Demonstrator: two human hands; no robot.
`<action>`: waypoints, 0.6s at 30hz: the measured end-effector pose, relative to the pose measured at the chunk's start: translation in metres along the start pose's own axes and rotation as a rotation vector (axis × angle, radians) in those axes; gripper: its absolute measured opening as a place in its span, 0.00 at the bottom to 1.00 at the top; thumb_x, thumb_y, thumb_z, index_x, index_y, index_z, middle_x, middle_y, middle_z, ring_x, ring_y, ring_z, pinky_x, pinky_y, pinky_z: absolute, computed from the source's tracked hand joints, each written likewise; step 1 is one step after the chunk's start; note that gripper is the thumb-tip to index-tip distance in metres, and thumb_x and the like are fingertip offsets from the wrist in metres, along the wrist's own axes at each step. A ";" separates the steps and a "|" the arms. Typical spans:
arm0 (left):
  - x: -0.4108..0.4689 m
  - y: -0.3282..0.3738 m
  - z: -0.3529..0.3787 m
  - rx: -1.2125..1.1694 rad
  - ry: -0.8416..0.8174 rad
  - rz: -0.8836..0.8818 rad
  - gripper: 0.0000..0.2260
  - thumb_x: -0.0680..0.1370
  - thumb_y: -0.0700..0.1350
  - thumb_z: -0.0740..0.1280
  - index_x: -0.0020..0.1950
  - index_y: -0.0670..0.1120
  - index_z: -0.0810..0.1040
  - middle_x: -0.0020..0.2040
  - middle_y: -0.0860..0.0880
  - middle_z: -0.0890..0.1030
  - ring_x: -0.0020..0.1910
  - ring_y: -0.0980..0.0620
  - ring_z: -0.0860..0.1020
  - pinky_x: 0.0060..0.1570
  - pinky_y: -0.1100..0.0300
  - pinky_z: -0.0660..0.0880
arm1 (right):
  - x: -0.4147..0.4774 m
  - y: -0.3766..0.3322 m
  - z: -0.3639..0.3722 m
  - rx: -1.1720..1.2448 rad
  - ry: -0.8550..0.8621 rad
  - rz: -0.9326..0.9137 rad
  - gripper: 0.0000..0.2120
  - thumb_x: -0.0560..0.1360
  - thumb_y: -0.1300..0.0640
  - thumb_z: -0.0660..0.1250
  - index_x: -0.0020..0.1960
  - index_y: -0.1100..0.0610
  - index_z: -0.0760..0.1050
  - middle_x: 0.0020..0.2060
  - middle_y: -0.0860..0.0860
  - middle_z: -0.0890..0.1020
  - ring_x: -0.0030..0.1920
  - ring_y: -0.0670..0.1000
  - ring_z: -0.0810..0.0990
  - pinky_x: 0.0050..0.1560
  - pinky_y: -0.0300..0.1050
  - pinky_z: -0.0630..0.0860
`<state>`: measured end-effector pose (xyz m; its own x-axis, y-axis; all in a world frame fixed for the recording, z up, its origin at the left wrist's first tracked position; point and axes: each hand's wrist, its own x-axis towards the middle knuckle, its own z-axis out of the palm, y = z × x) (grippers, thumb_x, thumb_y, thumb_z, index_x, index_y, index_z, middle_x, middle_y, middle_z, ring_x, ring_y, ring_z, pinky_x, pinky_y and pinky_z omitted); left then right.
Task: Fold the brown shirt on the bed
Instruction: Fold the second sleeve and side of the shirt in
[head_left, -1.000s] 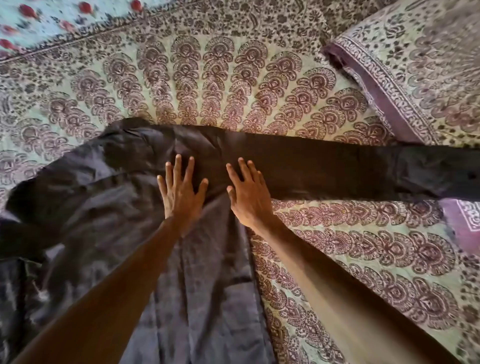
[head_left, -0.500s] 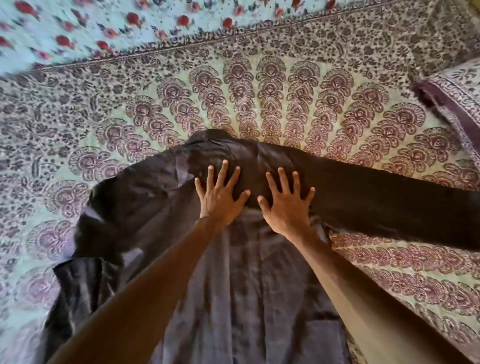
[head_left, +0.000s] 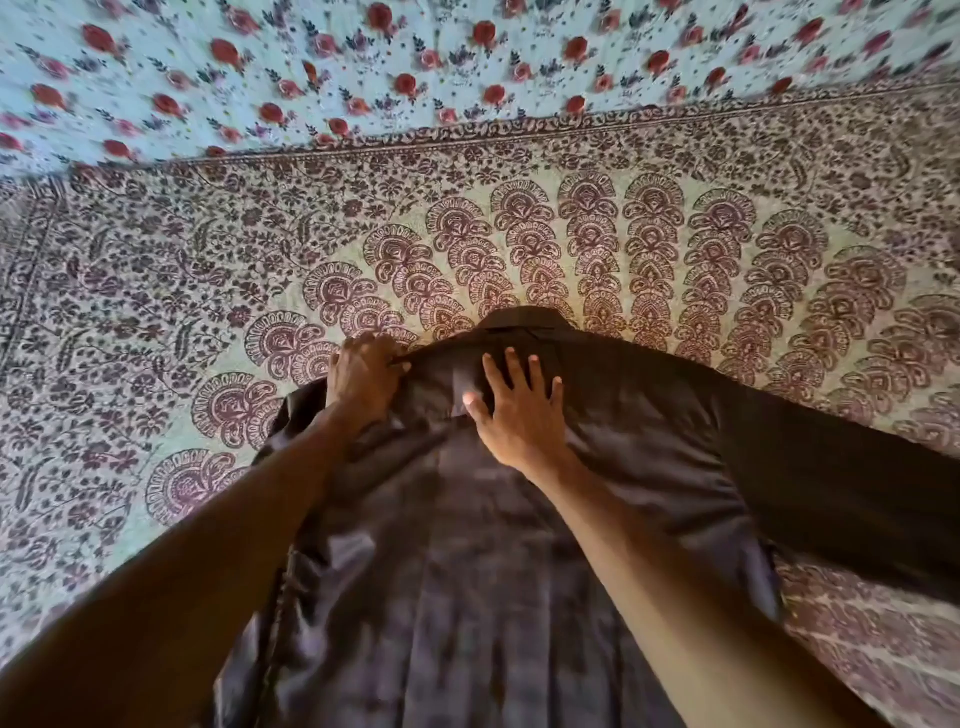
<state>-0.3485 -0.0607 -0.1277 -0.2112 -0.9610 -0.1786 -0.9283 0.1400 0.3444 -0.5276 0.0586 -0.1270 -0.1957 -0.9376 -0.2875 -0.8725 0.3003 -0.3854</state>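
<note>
While L hand (head_left: 363, 379) grips brown shirt (head_left: 467, 571), R hand (head_left: 514, 415) lies flat on it.

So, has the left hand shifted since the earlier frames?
Yes: the left hand went left from below the collar to the shoulder edge of the brown shirt, which it now grips.

A mandala-print spread (head_left: 156, 270) and a rose-print cloth (head_left: 415, 57) meet edge to edge.
The spread is pale green printed in dark maroon: rows of fan-shaped motifs (head_left: 654, 244) radiate outward, ringed by a dense field of small flowers and leaves and closed off by a narrow vine border (head_left: 519, 136). Beyond that border, across the top of the view, the light blue cloth shows scattered red roses and small dark sprigs, slightly blurred.
</note>
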 end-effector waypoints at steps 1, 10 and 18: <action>0.004 0.001 -0.006 -0.054 0.024 0.028 0.11 0.74 0.50 0.70 0.54 0.48 0.80 0.56 0.45 0.78 0.59 0.41 0.73 0.54 0.47 0.70 | 0.001 0.000 0.004 -0.013 -0.019 0.026 0.30 0.80 0.37 0.49 0.79 0.46 0.50 0.79 0.49 0.48 0.79 0.57 0.44 0.74 0.66 0.44; -0.087 -0.039 -0.012 0.160 0.218 0.269 0.19 0.74 0.45 0.66 0.64 0.46 0.72 0.63 0.40 0.72 0.59 0.38 0.72 0.61 0.44 0.68 | -0.030 -0.070 0.028 -0.155 0.226 0.105 0.27 0.76 0.51 0.64 0.74 0.56 0.64 0.75 0.56 0.64 0.76 0.60 0.58 0.73 0.63 0.58; -0.189 -0.147 -0.044 -0.231 -0.012 -0.398 0.27 0.81 0.60 0.52 0.73 0.43 0.62 0.74 0.39 0.63 0.72 0.39 0.61 0.69 0.43 0.60 | -0.116 -0.165 0.100 -0.096 -0.043 -0.032 0.29 0.77 0.51 0.64 0.76 0.52 0.61 0.77 0.55 0.59 0.76 0.58 0.57 0.72 0.58 0.63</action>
<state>-0.1591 0.0896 -0.1043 0.1427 -0.9263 -0.3488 -0.8457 -0.2972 0.4432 -0.3165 0.1358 -0.1175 -0.1500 -0.9374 -0.3143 -0.9171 0.2507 -0.3099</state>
